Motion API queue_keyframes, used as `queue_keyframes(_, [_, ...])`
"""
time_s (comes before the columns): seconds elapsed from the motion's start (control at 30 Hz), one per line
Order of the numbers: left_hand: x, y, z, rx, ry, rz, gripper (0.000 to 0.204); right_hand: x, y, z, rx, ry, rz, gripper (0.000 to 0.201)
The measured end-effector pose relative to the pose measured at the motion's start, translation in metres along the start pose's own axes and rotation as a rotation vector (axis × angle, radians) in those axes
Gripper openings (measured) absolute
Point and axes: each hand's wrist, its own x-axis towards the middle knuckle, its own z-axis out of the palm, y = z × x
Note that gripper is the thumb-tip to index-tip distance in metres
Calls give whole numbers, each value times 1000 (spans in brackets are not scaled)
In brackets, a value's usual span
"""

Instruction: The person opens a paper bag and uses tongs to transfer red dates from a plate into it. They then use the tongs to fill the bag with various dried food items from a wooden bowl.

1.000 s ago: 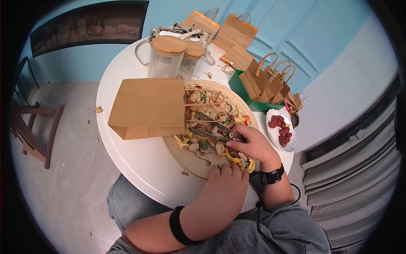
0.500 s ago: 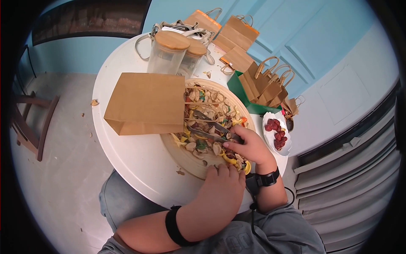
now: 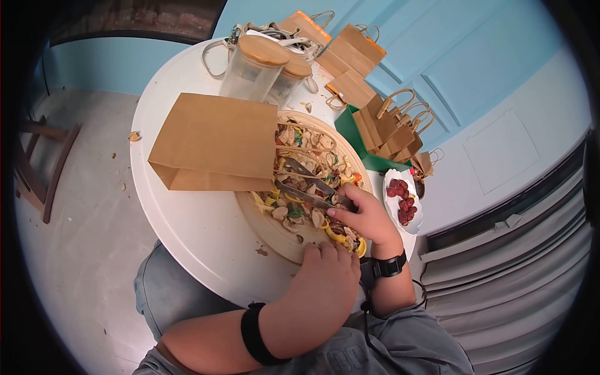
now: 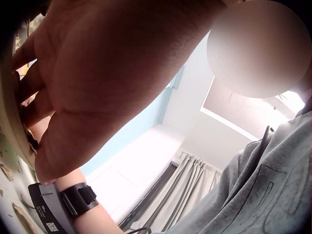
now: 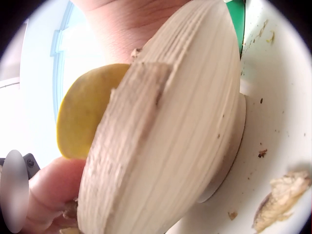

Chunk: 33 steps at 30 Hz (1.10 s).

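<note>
My right hand (image 3: 365,215) grips metal tongs (image 3: 312,197) over a round wooden tray (image 3: 253,222). Their two arms spread toward the mouth of a brown paper bag (image 3: 215,140), which lies on its side, partly over the tray's left. The bag's twisted handles (image 3: 306,149) loop over the heap. Dried pieces (image 3: 294,215) fill the tray: beige curls with yellow, green and orange bits. My left hand (image 3: 325,275) holds the tray's near rim, fingers over it in the left wrist view. A yellow piece (image 5: 90,112) hangs over the rim in the right wrist view; the tongs are hidden there.
Two wooden-lidded jars (image 3: 253,69) stand behind the paper bag. A green box (image 3: 359,140) at the back right holds several paper bags, with more behind. A white plate of dark red fruit (image 3: 400,203) sits at the right edge of the white table (image 3: 181,219).
The head view has shifted slightly, moving the whole scene within the frame. Both hands, the tongs and the bag keep nearly the same places relative to the tray.
</note>
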Motion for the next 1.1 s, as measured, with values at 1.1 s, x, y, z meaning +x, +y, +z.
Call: queue_keyframes(1.1, [-1,1,6,-8,11,-9,46,0,0,0,-6,-1,2,32])
